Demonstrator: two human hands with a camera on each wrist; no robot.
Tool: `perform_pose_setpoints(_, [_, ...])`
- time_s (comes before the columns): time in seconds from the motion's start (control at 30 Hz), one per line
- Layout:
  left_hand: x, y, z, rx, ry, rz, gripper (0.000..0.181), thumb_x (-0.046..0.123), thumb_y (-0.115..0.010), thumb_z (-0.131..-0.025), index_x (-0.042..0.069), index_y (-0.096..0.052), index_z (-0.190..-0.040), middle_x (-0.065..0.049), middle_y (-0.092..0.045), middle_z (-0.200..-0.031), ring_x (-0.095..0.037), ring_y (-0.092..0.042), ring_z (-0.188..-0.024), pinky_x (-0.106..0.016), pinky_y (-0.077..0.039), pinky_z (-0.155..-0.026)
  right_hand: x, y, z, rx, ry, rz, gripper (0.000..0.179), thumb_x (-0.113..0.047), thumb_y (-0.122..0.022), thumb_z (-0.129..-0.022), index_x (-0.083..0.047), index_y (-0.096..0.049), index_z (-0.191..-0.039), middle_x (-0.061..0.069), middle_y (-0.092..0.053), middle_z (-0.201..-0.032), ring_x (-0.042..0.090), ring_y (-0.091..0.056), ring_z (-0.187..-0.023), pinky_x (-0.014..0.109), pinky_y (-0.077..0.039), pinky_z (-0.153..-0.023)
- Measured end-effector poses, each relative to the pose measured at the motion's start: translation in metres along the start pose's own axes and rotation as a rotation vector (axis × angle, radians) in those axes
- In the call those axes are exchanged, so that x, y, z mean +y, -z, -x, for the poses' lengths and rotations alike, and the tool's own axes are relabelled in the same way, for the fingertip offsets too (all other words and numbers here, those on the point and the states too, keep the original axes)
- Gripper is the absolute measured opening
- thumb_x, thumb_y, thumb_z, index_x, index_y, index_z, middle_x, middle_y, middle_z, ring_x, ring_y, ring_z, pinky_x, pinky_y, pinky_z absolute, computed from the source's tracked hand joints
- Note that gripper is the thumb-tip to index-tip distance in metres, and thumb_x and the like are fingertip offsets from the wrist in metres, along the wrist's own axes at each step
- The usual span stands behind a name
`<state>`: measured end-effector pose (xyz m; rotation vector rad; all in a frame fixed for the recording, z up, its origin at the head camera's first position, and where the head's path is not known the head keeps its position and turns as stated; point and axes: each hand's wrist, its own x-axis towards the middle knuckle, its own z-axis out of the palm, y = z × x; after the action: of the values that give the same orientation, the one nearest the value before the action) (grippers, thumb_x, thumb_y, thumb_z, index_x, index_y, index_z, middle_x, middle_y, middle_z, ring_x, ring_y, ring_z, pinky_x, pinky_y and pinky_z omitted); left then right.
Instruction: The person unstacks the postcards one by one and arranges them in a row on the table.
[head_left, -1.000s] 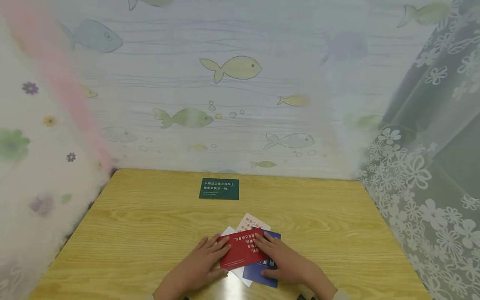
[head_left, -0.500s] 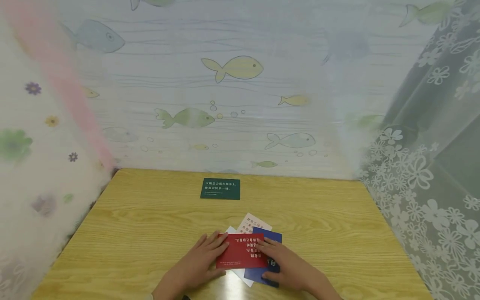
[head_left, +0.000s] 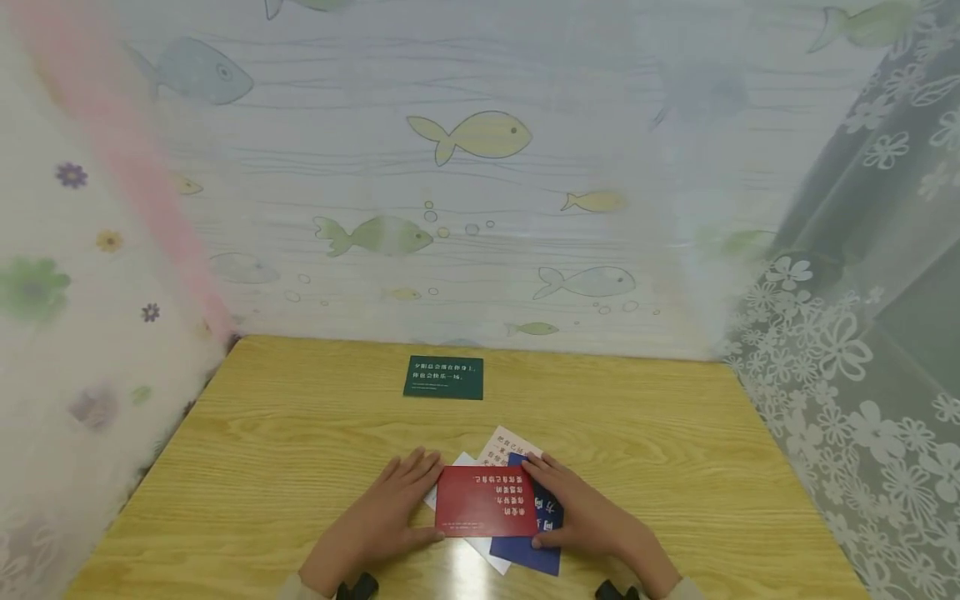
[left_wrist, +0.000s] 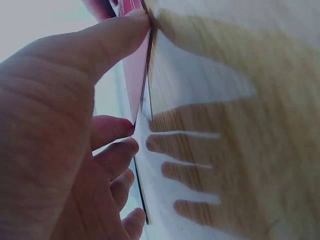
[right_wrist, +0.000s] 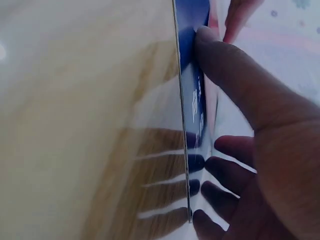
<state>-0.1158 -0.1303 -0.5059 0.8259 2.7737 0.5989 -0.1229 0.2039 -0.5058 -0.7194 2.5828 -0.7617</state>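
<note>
A red card [head_left: 472, 500] with white lettering, upside down in the head view, tops a loose pile. Beneath it show a blue card [head_left: 525, 554], a pale pink card [head_left: 507, 445] and a white card [head_left: 489, 553], fanned at angles. My left hand [head_left: 382, 508] holds the red card's left side, thumb at the near corner and index finger at the far one. On the opposite side my right hand [head_left: 585, 508] holds it likewise, its thumb and fingers over the blue card. In the left wrist view the thumb [left_wrist: 115, 40] meets the red card's edge.
A dark green card [head_left: 442, 377] with white lettering lies farther back on the wood-grain table [head_left: 300, 417]. Behind the table hangs a fish-patterned curtain [head_left: 360, 283]. Lace with white flowers [head_left: 832, 358] borders the right side.
The red card has turned from a tilt to lying square. Both hands have slid outward from its top to its side edges, uncovering its lettering. The green card stays put.
</note>
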Motion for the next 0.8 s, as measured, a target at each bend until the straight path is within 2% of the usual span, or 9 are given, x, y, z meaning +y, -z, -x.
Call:
perform_pose_setpoints(0.17, [-0.003, 0.002, -0.004, 0.001, -0.013, -0.005, 0.087, 0.05, -0.073, -0.088, 0.005, -0.04, -0.156, -0.01, -0.037, -0.163, -0.036, -0.024, -0.155, -0.057, -0.021, -0.125, 0.0, 0.002, -0.004, -0.004, -0.012, -0.031, 0.099, -0.047, -0.082, -0.082, -0.016, -0.031, -0.161, 0.009, -0.028, -0.167, 0.039, -0.022, -0.154, 0.063, -0.031, -0.118])
perform_pose_setpoints(0.4, [-0.007, 0.003, -0.007, 0.0, 0.007, 0.006, 0.093, 0.055, -0.073, -0.087, 0.005, -0.038, -0.156, -0.01, -0.033, -0.165, -0.035, -0.02, -0.156, -0.057, -0.02, -0.126, 0.002, 0.005, -0.007, 0.008, 0.014, -0.078, 0.106, -0.043, -0.087, -0.079, -0.009, -0.029, -0.161, 0.013, -0.024, -0.168, 0.04, -0.018, -0.155, 0.064, -0.027, -0.119])
perform_pose_setpoints(0.63, [-0.01, 0.002, -0.008, 0.006, 0.014, 0.001, 0.095, 0.057, -0.073, -0.086, 0.005, -0.038, -0.157, -0.008, -0.032, -0.166, -0.033, -0.019, -0.156, -0.055, -0.018, -0.127, 0.005, 0.006, -0.011, 0.018, 0.034, -0.067, 0.109, -0.043, -0.089, -0.076, -0.004, -0.031, -0.159, 0.016, -0.022, -0.168, 0.04, -0.014, -0.156, 0.064, -0.025, -0.12])
perform_pose_setpoints(0.8, [-0.012, 0.004, -0.007, -0.007, 0.018, 0.029, 0.096, 0.06, -0.074, -0.084, 0.007, -0.039, -0.157, -0.007, -0.033, -0.166, -0.033, -0.019, -0.156, -0.055, -0.018, -0.127, 0.004, 0.006, -0.013, 0.016, 0.028, -0.065, 0.107, -0.043, -0.09, -0.075, -0.003, -0.034, -0.158, 0.02, -0.022, -0.167, 0.045, -0.013, -0.155, 0.066, -0.024, -0.12])
